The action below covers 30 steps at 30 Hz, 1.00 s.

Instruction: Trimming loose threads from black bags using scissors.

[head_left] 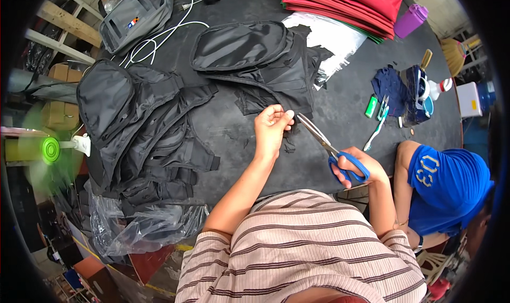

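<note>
My right hand (358,167) grips scissors (323,142) by their blue handles. Their blades are slightly parted, and the tips point up and left, close to my left fingertips. My left hand (272,130) is closed in a pinch at the near edge of a black bag piece (249,50); what sits between thumb and fingers is too small to make out. That piece lies flat, with a rounded zippered pocket on top. Small black scraps (289,143) lie on the dark table (234,122) beside my left hand.
More black bag pieces (143,106) are piled at left, above clear plastic (143,226). At right lie a toothbrush (378,129), thread snips (383,105) and a green object (371,106). Red fabric (342,5) is stacked behind. A person in blue (451,191) sits at right; a fan (50,150) spins at left.
</note>
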{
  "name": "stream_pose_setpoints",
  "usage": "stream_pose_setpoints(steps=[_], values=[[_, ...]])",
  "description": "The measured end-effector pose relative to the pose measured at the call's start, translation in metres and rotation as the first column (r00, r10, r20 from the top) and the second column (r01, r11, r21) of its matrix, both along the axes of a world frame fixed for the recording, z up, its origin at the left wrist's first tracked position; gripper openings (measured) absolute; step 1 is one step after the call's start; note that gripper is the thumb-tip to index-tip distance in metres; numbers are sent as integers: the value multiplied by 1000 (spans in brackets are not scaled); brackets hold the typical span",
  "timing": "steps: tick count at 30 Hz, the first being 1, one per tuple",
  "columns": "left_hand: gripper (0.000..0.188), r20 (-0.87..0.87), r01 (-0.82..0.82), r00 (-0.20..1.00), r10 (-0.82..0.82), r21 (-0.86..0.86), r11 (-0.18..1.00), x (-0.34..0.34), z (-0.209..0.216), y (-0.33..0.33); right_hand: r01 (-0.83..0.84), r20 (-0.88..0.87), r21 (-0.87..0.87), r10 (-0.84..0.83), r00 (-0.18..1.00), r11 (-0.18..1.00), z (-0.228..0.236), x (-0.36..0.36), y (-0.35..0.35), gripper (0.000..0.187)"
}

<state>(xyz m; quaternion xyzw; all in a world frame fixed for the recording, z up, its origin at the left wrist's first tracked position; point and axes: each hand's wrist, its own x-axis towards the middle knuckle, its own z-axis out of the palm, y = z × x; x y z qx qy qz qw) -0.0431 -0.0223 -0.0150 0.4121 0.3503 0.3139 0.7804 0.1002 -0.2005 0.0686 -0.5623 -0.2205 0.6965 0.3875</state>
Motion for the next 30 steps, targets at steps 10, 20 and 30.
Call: stream_pose_setpoints(steps=[10,20,30], values=[[17,122,169,982,-144,-231,958,-21,14,14,-176,171,-100,191,967,979,1,4,21,47],[29,48,85,996,-78,-158,984,-12,18,15,-250,168,-71,259,951,966,1,7,30,51],[22,2,166,986,-166,19,986,-8,7,21,-196,80,-20,197,977,980,14,23,1,57]])
